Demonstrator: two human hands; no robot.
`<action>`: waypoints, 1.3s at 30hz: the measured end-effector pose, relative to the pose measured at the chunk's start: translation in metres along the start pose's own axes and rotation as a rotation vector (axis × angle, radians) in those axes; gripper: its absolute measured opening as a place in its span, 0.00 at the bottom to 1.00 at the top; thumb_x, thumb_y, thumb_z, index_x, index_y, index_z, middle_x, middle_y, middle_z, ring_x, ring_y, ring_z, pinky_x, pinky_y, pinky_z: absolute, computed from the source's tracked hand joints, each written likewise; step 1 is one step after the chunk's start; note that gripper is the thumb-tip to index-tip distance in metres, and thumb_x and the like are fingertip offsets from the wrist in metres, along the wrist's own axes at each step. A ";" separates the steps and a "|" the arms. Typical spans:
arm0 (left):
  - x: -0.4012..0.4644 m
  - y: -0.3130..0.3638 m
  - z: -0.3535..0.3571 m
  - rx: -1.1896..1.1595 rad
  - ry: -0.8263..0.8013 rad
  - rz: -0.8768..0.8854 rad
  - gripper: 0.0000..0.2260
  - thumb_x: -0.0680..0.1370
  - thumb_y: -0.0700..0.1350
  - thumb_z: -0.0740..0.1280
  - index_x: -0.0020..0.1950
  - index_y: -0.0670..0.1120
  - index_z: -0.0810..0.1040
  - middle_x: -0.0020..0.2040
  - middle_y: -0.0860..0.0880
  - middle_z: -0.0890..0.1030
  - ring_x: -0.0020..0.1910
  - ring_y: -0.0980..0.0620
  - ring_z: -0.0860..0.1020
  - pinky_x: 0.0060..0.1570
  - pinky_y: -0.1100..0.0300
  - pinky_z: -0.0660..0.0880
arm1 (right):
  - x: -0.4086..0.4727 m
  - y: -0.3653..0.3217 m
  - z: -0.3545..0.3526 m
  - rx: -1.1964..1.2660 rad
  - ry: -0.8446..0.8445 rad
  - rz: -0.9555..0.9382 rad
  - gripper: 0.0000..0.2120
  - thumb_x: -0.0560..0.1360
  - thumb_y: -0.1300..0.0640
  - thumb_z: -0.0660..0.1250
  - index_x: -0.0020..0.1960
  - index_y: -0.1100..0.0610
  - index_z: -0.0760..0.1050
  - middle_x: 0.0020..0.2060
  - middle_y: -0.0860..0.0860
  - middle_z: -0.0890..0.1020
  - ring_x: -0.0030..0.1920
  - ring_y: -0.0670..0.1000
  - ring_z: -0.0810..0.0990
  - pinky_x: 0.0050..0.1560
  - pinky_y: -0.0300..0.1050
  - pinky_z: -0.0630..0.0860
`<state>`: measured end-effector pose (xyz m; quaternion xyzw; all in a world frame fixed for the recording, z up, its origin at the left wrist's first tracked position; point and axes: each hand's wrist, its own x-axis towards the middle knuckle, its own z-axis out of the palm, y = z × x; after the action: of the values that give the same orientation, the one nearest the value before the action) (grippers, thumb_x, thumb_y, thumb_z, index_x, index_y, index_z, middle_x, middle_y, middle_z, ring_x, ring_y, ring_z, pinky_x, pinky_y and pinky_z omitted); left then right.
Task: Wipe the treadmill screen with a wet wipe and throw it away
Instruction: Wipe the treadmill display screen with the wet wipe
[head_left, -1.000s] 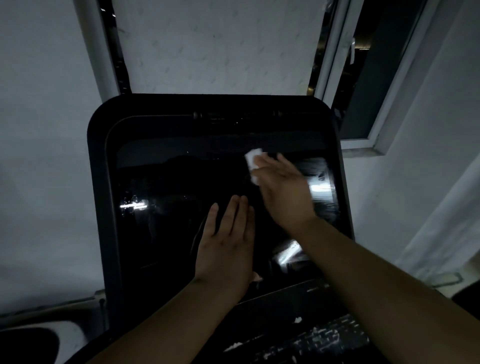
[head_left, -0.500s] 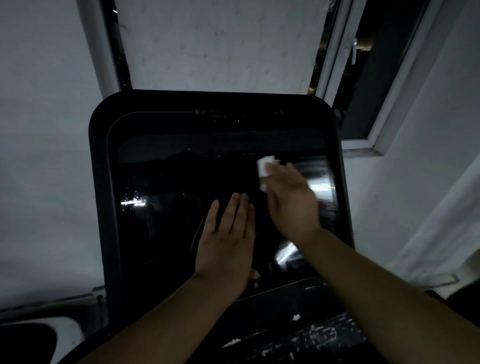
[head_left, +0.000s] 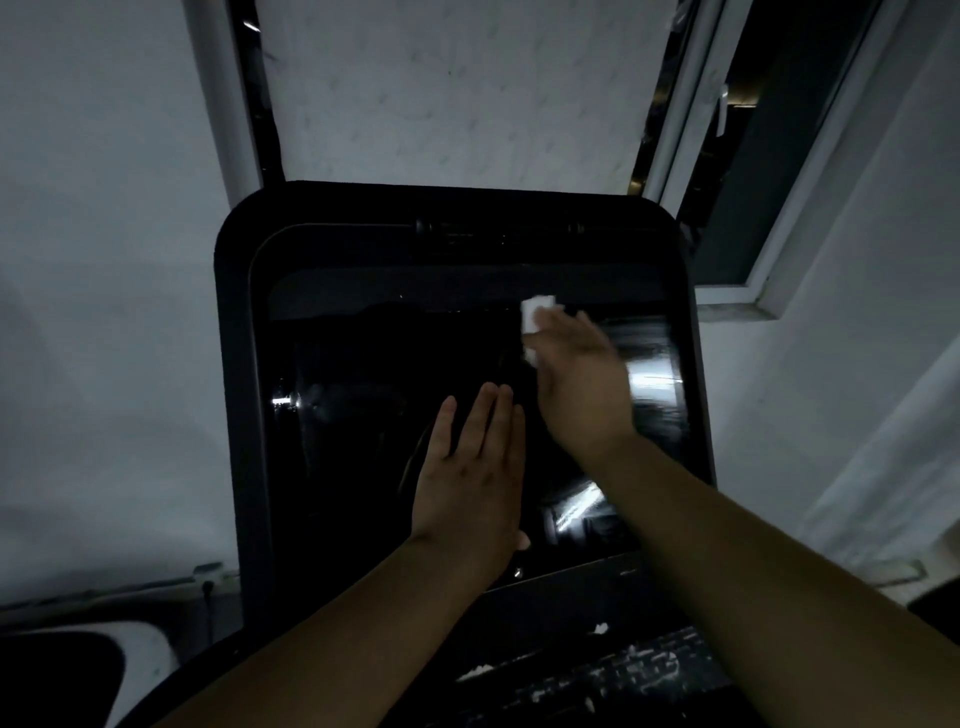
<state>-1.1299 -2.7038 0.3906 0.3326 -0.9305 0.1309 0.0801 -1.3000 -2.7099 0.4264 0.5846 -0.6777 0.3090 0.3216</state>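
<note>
**Inspector A:** The person is wiping the treadmill screen (head_left: 415, 395). The right hand (head_left: 582, 379) is pressing a wet wipe (head_left: 535, 317) flat against the glass in the screen's upper right part, fingers straight over it, with only a white corner of the wipe showing beyond the fingertips. The left hand (head_left: 472, 483) is lying spread, palm down, on the lower middle of the screen, holding nothing.

**Inspector B:** Advice on the step?

**Inspector A:** Judging from the streaked, smeared patch to the right of the wiping hand, even pressure and overlapping strokes should be serving best. The area under the bracing left hand is also going to need a pass, so that hand should be shifting to the black frame (head_left: 234, 364).

**Inspector B:** Materials?

**Inspector A:** The screen is looking like dark, glossy glass, catching bright reflections; the frame around it is matt, with rounded corners. The wipe is appearing small, white and folded. Below the screen, white flecks are lying on a dark ribbed panel (head_left: 597, 680).
</note>
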 end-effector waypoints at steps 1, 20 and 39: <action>0.000 0.000 0.000 0.009 -0.016 0.009 0.55 0.75 0.68 0.66 0.81 0.41 0.34 0.81 0.39 0.32 0.79 0.41 0.29 0.75 0.37 0.30 | 0.001 -0.016 0.003 0.014 -0.015 -0.064 0.16 0.72 0.63 0.64 0.57 0.60 0.83 0.60 0.58 0.83 0.64 0.56 0.80 0.74 0.50 0.65; -0.063 -0.057 0.004 -0.042 -0.014 -0.042 0.52 0.78 0.65 0.65 0.80 0.42 0.30 0.79 0.39 0.26 0.77 0.43 0.25 0.75 0.43 0.27 | 0.001 -0.051 0.011 0.053 -0.018 -0.020 0.17 0.74 0.62 0.61 0.58 0.61 0.83 0.62 0.58 0.83 0.64 0.56 0.80 0.76 0.52 0.63; -0.063 -0.057 0.011 -0.049 -0.037 -0.008 0.43 0.81 0.63 0.61 0.82 0.44 0.38 0.80 0.42 0.34 0.80 0.40 0.33 0.77 0.39 0.33 | 0.006 -0.124 0.027 0.066 -0.044 -0.196 0.13 0.68 0.63 0.73 0.52 0.56 0.86 0.59 0.56 0.84 0.63 0.55 0.81 0.74 0.57 0.68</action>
<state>-1.0459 -2.7118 0.3759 0.3368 -0.9333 0.1015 0.0717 -1.1793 -2.7501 0.4202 0.6649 -0.6137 0.2856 0.3158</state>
